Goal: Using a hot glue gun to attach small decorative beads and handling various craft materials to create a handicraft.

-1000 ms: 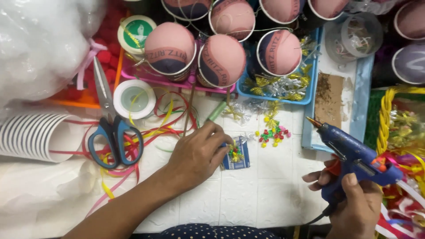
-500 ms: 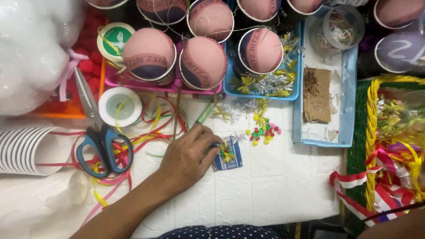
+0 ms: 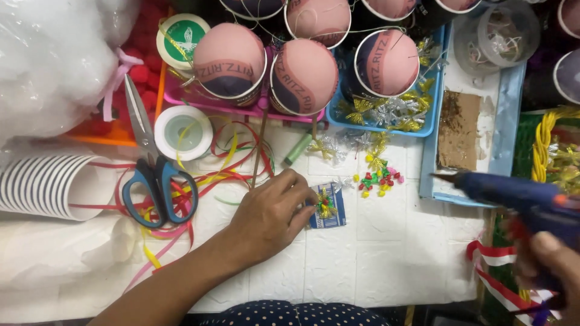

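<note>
My left hand (image 3: 269, 214) rests on the white table, and its fingertips pinch the left edge of a small blue card (image 3: 336, 212) that carries a shiny yellow and green bow (image 3: 326, 205). My right hand (image 3: 553, 265) is at the right edge, blurred, gripping a blue glue gun (image 3: 519, 194). The gun's nozzle points left over the edge of a light blue tray and stays well to the right of the card.
Blue-handled scissors (image 3: 154, 181) lie among loose ribbons at the left, beside a tape roll (image 3: 183, 133) and a lying stack of paper cups (image 3: 42, 184). Pink-covered cups (image 3: 229, 60) crowd the back. Small coloured bows (image 3: 377, 179) lie near the card. A yellow-rimmed basket (image 3: 544, 145) stands at the right.
My right hand left the view with the glue gun, then came back in from the right with it held lower and level. My left hand stayed on the card.
</note>
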